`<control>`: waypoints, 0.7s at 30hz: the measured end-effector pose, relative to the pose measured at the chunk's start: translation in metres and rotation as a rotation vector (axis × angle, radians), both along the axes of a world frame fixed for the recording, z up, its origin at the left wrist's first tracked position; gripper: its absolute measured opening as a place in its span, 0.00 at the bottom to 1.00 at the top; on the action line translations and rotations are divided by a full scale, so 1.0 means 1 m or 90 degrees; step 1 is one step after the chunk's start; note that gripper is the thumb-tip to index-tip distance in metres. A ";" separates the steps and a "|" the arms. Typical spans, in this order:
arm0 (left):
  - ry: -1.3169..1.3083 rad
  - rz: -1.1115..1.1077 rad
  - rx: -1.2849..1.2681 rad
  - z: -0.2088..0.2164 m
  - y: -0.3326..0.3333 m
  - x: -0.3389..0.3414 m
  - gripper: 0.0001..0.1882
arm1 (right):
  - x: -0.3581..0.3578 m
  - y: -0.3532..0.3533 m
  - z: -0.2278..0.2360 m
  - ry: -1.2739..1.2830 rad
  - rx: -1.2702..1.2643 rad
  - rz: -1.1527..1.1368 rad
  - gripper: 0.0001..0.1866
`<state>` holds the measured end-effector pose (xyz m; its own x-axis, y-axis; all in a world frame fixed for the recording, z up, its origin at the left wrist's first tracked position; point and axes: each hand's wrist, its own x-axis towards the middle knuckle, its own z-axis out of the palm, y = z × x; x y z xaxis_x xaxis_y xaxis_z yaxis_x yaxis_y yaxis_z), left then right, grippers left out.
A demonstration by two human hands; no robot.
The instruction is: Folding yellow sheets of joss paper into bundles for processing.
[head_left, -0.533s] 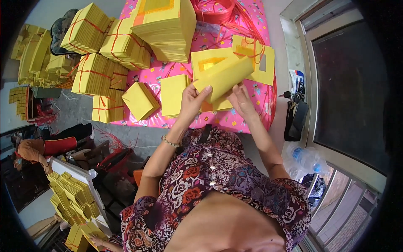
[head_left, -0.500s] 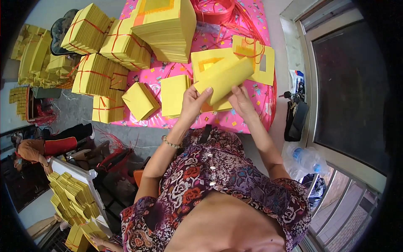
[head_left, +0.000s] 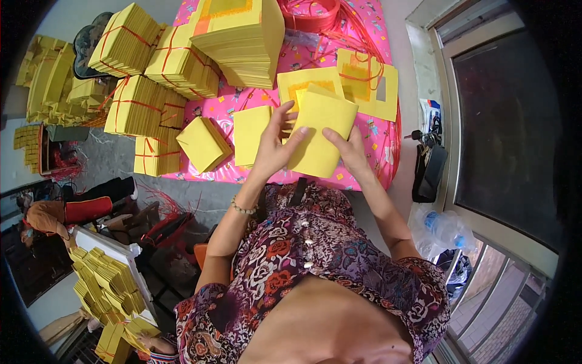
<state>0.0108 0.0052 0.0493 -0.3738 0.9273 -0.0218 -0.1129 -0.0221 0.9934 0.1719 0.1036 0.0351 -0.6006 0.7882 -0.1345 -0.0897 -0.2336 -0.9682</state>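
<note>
Both my hands hold a folded wad of yellow paper sheets (head_left: pixel 324 127) over the pink patterned cloth (head_left: pixel 370 139). My left hand (head_left: pixel 276 142) grips its left edge with the thumb on top. My right hand (head_left: pixel 348 151) presses on its lower right part. Under it lies a flat yellow sheet with an orange square (head_left: pixel 306 85). A loose folded yellow stack (head_left: pixel 250 133) lies just left of my left hand, and another folded stack (head_left: pixel 203 142) further left.
A tall pile of flat yellow sheets (head_left: pixel 242 36) stands at the back. Bundles tied with red string (head_left: pixel 142 109) sit to the left. Red string coils (head_left: pixel 312 12) lie at the top. A window frame (head_left: pixel 448 121) runs along the right, a plastic bottle (head_left: pixel 445 227) below it.
The yellow wad has come down lower and nearer to me. My left thumb now lies across its top.
</note>
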 end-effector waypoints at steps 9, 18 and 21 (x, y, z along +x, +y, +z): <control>0.008 -0.033 0.093 -0.016 0.008 0.014 0.23 | 0.000 0.002 0.003 -0.075 0.270 -0.006 0.26; 0.026 -0.018 0.173 -0.049 0.010 0.024 0.20 | 0.010 0.014 -0.033 -0.117 0.371 0.041 0.30; 0.022 -0.032 0.105 -0.043 0.017 0.016 0.20 | 0.004 0.014 -0.018 -0.113 0.331 0.028 0.28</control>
<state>0.0273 0.0217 0.0059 -0.3247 0.9347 0.1447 -0.0834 -0.1807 0.9800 0.1755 0.1180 0.0170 -0.6381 0.7524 0.1632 0.0845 0.2791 -0.9565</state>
